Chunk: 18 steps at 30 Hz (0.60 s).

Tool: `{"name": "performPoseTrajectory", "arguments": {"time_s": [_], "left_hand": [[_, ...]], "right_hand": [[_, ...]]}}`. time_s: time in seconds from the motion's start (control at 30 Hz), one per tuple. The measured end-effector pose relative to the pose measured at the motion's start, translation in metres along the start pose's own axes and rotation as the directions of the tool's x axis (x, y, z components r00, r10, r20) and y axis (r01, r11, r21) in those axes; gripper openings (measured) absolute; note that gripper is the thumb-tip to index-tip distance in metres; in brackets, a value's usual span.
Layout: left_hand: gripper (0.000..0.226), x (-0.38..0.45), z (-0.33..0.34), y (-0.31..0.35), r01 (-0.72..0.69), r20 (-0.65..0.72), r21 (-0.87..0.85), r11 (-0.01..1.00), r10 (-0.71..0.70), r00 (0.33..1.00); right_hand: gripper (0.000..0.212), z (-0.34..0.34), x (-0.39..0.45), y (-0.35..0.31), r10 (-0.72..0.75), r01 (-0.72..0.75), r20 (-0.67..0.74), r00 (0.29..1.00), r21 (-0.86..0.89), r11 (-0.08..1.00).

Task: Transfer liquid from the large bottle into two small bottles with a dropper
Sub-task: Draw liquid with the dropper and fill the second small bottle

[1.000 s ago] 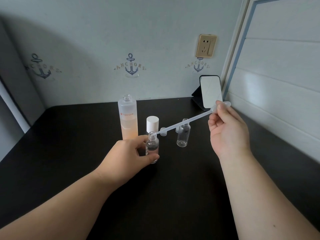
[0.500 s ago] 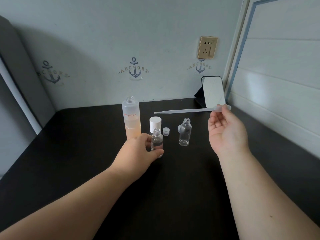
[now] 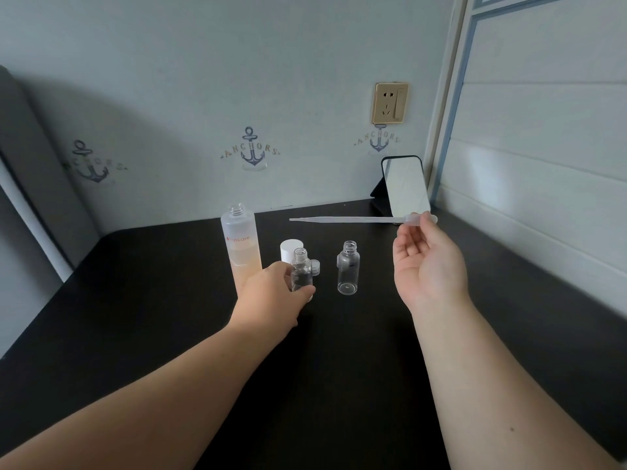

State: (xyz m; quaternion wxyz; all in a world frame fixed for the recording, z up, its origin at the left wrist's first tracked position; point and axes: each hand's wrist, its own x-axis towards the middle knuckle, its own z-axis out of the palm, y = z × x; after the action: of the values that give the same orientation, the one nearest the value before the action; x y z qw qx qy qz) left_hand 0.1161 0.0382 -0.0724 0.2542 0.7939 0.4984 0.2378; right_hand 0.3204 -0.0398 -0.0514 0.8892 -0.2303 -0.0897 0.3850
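Note:
The large open bottle stands upright on the black table, holding pale orange liquid in its lower part. Just right of it, my left hand grips a small clear bottle that stands on the table with some clear liquid inside. The second small bottle stands alone farther right, open and looking empty. My right hand pinches the bulb of a clear plastic dropper, held level above the bottles, its tip pointing left.
A white cap stands behind the held bottle and a small clear cap lies beside it. A black-framed mirror leans at the back right corner. Walls close the table at the back and right.
The dropper's tip has risen from the mouth of the held small bottle and swung up to lie level above the bottles. My left hand keeps its hold.

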Motion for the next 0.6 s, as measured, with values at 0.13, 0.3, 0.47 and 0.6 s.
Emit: {"name": "performPoseTrajectory", "arguments": {"time_s": [0.13,0.3,0.47,0.6], "left_hand": [[0.045,0.004,0.005,0.005,0.006,-0.032,0.043,0.999,-0.004,0.999],[0.040,-0.005,0.000,0.002,0.039,-0.038,0.001,0.999,-0.039,0.999],[0.037,-0.026,-0.014,-0.001,0.032,-0.097,0.062,0.998,-0.026,0.995],[0.043,-0.031,-0.007,0.016,-0.100,-0.050,-0.016,0.995,0.099,0.994]], "right_hand": [[0.039,-0.002,0.001,-0.001,0.004,-0.004,-0.012,1.000,0.025,1.000],[0.038,-0.001,0.003,-0.001,0.014,-0.013,-0.024,1.000,0.036,0.999],[0.038,-0.001,0.003,0.000,0.008,-0.007,-0.032,0.999,0.053,0.999],[0.040,0.000,0.002,-0.001,0.007,-0.005,-0.032,0.999,0.046,0.999]]}}
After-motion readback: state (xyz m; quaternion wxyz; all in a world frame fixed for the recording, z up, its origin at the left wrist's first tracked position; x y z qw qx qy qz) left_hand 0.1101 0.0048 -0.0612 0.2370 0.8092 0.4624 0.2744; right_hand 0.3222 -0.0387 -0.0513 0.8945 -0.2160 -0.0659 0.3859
